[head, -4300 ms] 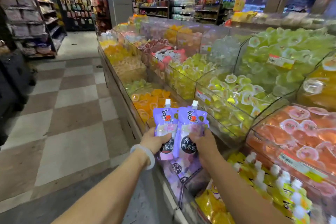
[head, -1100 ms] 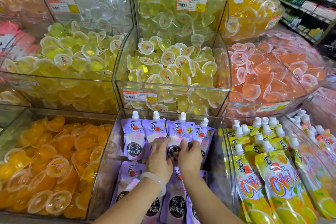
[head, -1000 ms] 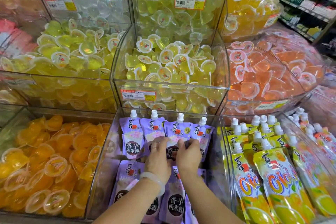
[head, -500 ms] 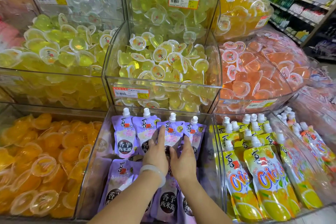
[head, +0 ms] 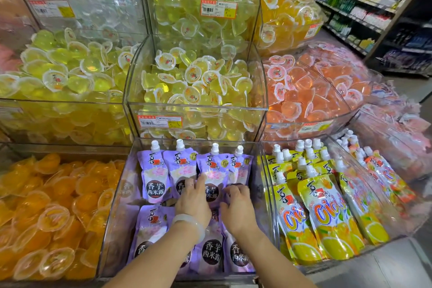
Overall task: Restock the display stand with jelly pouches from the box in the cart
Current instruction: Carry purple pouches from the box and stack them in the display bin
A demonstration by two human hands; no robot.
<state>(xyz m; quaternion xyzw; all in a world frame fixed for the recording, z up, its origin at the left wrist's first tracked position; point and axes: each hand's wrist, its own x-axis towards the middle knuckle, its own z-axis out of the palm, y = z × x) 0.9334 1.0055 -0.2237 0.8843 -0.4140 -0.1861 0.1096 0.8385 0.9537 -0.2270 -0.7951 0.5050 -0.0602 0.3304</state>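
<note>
On the far left sits a clear bin of orange jelly cups (head: 46, 213); above it is a bin of yellow-green jelly cups (head: 67, 72); next, in the middle at the bottom, is the clear bin (head: 117, 206) that holds the purple jelly pouches (head: 154, 177). Four purple pouches with white caps stand in a row at the back of this bin; more purple pouches lie flat in the front part, near the person. The left hand (head: 192, 199) has a pale bracelet (head: 190, 222) on the wrist; its fingers are stretched out and lie flat on the standing pouches in the middle of the row, so this hand is open and presses on them. Just beside it is the right hand (head: 238, 208); its fingers are bent and their tips rest on the pouch at the right end of the row; I cannot tell if it grips the pouch or only touches it. Above the hands is a bin of pale yellow jelly cups (head: 196, 84) with a price tag (head: 160, 121) on the front. To the right is a bin of yellow pouches (head: 322, 213); above that are peach jelly cups (head: 311, 91); far right are store shelves (head: 364, 0).
</note>
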